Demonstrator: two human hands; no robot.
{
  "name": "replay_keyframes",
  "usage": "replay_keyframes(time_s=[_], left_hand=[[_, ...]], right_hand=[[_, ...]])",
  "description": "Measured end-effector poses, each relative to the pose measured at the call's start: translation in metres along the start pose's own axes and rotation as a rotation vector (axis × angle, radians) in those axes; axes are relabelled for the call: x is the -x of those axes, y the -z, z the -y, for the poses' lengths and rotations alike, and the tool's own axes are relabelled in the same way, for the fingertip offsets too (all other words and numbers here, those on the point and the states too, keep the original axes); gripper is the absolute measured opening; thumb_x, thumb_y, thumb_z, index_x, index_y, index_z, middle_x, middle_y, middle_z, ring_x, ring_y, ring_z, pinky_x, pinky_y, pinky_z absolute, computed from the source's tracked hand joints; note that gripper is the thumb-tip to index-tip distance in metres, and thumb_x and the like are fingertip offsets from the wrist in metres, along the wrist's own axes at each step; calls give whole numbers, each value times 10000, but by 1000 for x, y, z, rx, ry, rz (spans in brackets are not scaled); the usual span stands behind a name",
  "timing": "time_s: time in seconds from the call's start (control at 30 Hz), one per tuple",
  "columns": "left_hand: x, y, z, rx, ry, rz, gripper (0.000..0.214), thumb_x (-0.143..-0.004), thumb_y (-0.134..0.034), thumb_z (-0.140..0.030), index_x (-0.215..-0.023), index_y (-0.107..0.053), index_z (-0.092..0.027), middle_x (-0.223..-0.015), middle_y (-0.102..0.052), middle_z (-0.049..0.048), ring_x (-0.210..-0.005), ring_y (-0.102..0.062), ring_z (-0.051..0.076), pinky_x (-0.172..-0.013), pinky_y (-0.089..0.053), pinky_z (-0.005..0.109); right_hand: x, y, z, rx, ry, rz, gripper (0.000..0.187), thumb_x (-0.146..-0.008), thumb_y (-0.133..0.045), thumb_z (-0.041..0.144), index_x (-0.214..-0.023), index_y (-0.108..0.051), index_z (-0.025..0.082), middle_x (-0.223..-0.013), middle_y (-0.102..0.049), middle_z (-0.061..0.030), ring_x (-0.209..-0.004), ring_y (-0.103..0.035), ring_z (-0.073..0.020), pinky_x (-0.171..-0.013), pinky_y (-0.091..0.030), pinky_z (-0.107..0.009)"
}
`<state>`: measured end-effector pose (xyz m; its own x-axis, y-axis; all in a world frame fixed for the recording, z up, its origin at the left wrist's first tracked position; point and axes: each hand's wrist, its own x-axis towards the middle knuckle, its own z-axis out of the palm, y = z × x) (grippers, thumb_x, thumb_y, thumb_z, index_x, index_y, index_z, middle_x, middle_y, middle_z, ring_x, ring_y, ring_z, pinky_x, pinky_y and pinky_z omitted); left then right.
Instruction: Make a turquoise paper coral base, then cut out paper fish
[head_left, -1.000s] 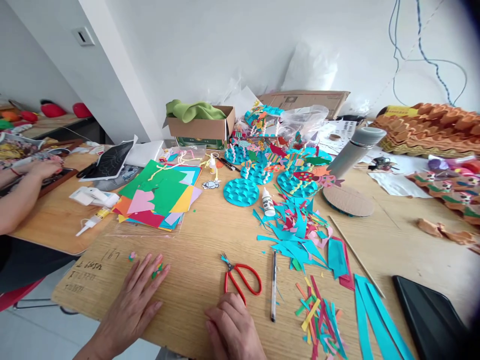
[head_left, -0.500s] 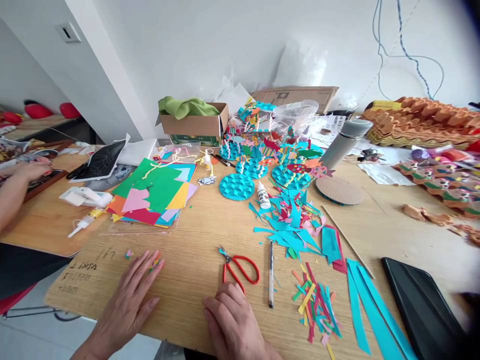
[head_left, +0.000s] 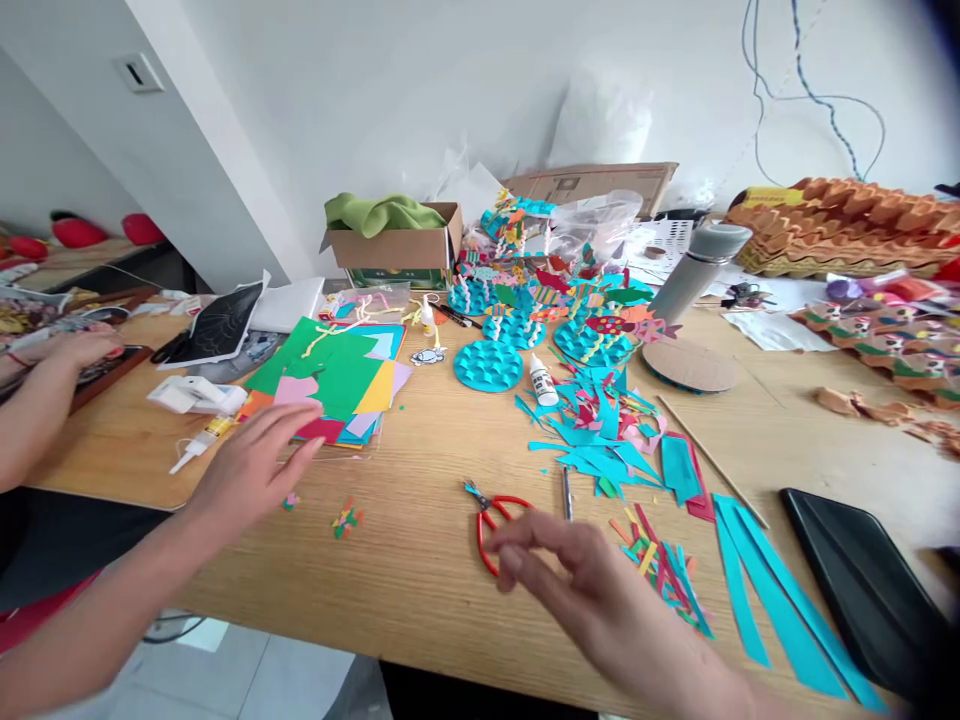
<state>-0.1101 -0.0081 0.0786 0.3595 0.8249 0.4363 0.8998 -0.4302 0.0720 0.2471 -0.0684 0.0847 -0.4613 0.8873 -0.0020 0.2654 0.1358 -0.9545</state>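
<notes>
My left hand (head_left: 259, 460) hovers at the near edge of a stack of coloured paper, green sheet (head_left: 337, 365) uppermost, its fingers stretched and the thumb apart. Nothing shows in it. Over the handles of the red-handled scissors (head_left: 481, 520) is my right hand (head_left: 581, 580), loosely bent, with no object visible between thumb and forefinger. The scissors lie on the table, partly covered by that hand. Small clusters of paper bits (head_left: 346, 519) lie between the hands. A pen (head_left: 567, 490) pokes out beyond my right hand.
Blue paper scraps (head_left: 600, 450), a white glue bottle (head_left: 543, 382) and a blue bumpy disc (head_left: 487, 366) lie ahead. Thin paper strips (head_left: 667, 570), a wooden stick (head_left: 712, 460) and a black phone (head_left: 855, 580) are right. Another person's hand (head_left: 82, 350) works at far left.
My left hand has lifted off the table and moved forward to the paper stack, uncovering the paper bits. My right hand has risen and shifted right, over the scissors and the pen.
</notes>
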Motion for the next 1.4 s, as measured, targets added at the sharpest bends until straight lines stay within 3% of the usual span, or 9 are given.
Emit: replay_keyframes(time_s=[0.1, 0.23, 0.43, 0.7, 0.9, 1.03, 1.2, 1.3, 1.4], left_hand=[[-38, -28, 37, 3, 60, 220, 436, -890, -497, -503, -1157, -659, -198, -1230, -653, 115, -1194, -566, 308, -1025, -448, 470], [-51, -67, 60, 60, 68, 479, 504, -838, -586, -482, -1251, -616, -195, -1257, -627, 129, -1189, -566, 306, -1010, -447, 437], [-45, -75, 59, 77, 136, 570, 640, -851, -574, -511, -1393, -483, -183, -1342, -563, 152, -1234, -531, 321, -994, -435, 432], [-64, -74, 46, -42, 279, 517, 937, -791, -550, -697, -1508, -268, -166, -1412, -502, 218, -1173, -588, 384, -871, -484, 433], [-69, -84, 44, -232, 221, 412, 667, -973, -344, -281, -1557, -22, -272, -1262, -569, 165, -879, -691, 278, -697, -501, 351], [-67, -83, 46, -302, 150, 521, 638, -950, -310, -150, -1515, -207, -427, -1318, -496, 123, -799, -690, 226, -670, -508, 337], [-68, -78, 51, -250, 155, 544, 446, -954, -354, -215, -1345, -550, -300, -1300, -510, 112, -850, -690, 246, -720, -537, 367], [-67, -75, 53, -175, 166, 516, 427, -958, -376, -253, -1337, -568, -299, -1260, -539, 100, -889, -689, 240, -770, -543, 361], [-66, -72, 55, -90, 176, 502, 429, -957, -365, -261, -1311, -601, -316, -1355, -509, 109, -983, -678, 261, -837, -539, 384]], right_hand=[[-71, -3, 21, -164, -146, 131, 145, -926, -527, 180, -937, -668, 151, -788, -700, -39, -695, -670, -131, -663, -542, -254], [-185, -38, 5, -308, -631, 101, 107, -904, -515, 92, -976, -581, 135, -655, -646, 0, -455, -626, -125, -476, -523, -252], [-270, -69, -40, -218, -685, 0, 192, -905, -479, 103, -734, -559, 138, -396, -468, 47, -288, -411, -73, -314, -281, -161], [-286, -71, -33, -238, -461, -24, 314, -824, -468, 12, -1001, -677, 165, -548, -562, 47, -386, -459, -54, -415, -383, -167], [-292, -75, -32, -239, -384, 98, 428, -850, -435, -5, -1173, -644, 182, -810, -670, -13, -537, -603, -61, -606, -543, -215], [-288, -76, -35, -99, -378, 153, 363, -894, -411, 8, -1156, -614, 156, -848, -673, -41, -591, -645, -81, -603, -559, -219], [-267, -81, -39, 220, -272, 220, 145, -786, -699, 116, -922, -662, 147, -818, -669, -48, -723, -669, -170, -665, -536, -276], [-251, -88, -43, 411, -111, 270, 316, -655, -813, 118, -937, -682, 179, -1027, -653, -68, -958, -646, -236, -823, -489, -315], [-243, -92, -45, 796, 188, 385, 306, -813, -712, 234, -1112, -654, 200, -1167, -594, -107, -1023, -617, -253, -823, -472, -331]])
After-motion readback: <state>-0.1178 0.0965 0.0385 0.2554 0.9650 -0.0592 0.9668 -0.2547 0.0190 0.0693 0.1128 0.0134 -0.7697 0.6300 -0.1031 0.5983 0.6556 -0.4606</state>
